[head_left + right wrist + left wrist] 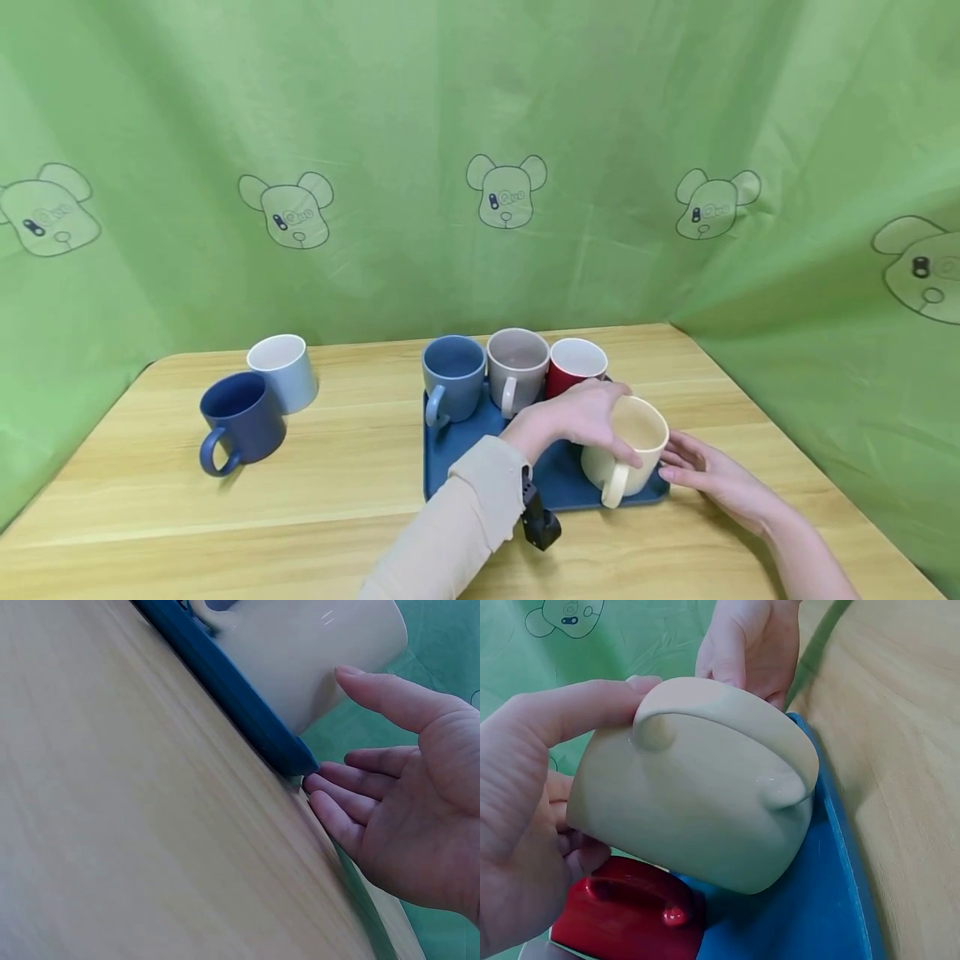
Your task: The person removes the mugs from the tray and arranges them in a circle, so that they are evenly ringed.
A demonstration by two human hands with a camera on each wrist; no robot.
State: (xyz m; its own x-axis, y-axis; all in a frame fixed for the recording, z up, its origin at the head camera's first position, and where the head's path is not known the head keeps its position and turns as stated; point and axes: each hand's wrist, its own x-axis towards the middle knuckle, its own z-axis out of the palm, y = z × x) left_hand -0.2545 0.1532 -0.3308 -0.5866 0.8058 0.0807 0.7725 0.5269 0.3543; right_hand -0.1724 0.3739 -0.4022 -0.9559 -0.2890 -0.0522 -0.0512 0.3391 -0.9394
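My left hand grips a cream mug by its upper rim and side, thumb near the handle. The mug is over the right front part of a blue tray; in the left wrist view it looks low over or resting on the tray, I cannot tell which. To the right, my right hand has its fingers loosely extended at the tray's corner. In the right wrist view, its thumb is close to the mug's side; contact is unclear. A red mug stands on the tray behind the cream one.
A blue-grey mug and a grey-beige mug stand at the tray's back, beside the red one. On the table's left are a navy mug and a light blue mug, close together. A green curtain surrounds the wooden table.
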